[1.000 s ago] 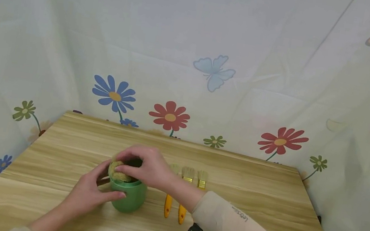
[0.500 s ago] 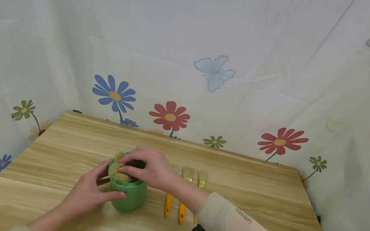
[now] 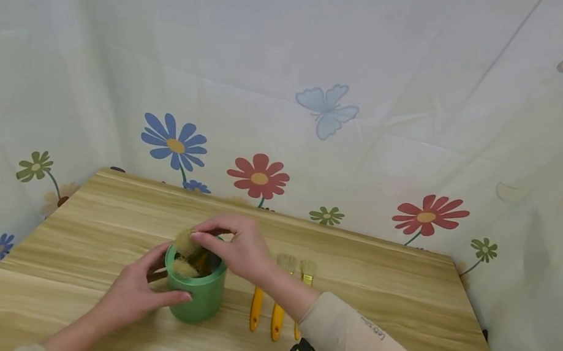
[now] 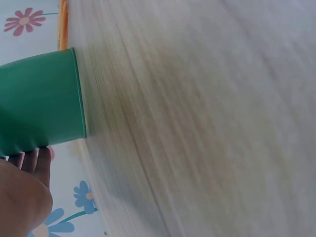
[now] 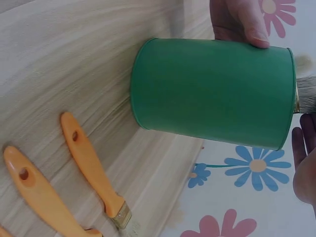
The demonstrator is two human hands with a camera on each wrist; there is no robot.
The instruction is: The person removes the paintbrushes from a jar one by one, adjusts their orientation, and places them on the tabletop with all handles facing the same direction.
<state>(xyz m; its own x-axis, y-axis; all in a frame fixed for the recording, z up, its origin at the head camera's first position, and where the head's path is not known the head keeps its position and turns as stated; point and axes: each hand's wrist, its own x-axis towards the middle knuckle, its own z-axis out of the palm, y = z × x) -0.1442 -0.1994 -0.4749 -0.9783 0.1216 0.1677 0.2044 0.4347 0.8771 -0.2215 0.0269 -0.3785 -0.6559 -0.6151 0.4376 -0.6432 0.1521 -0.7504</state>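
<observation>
A green can (image 3: 196,301) stands upright on the table, also seen in the right wrist view as a green can (image 5: 212,91). My left hand (image 3: 136,288) holds its left side, thumb at the front and fingers behind. Several tan bristle heads show inside the rim. At the can's mouth my right hand (image 3: 241,249) pinches the bristles of a paintbrush (image 3: 186,242), which rise above the rim; its handle is hidden in the can. In the right wrist view the bristles of a brush (image 5: 307,94) stick out beside my right hand's fingers (image 5: 298,143).
Right of the can lie several orange-handled paintbrushes, among them a wide brush (image 3: 276,324) and a narrower brush (image 3: 308,270), partly covered by my right forearm. The wooden table (image 3: 379,291) meets a flower-printed cloth (image 3: 374,154) at its back and sides.
My right hand has shifted slightly up and to the right. The pinched bristles now stand higher over the rim, and more of the can's inside shows. My left hand stays in place.
</observation>
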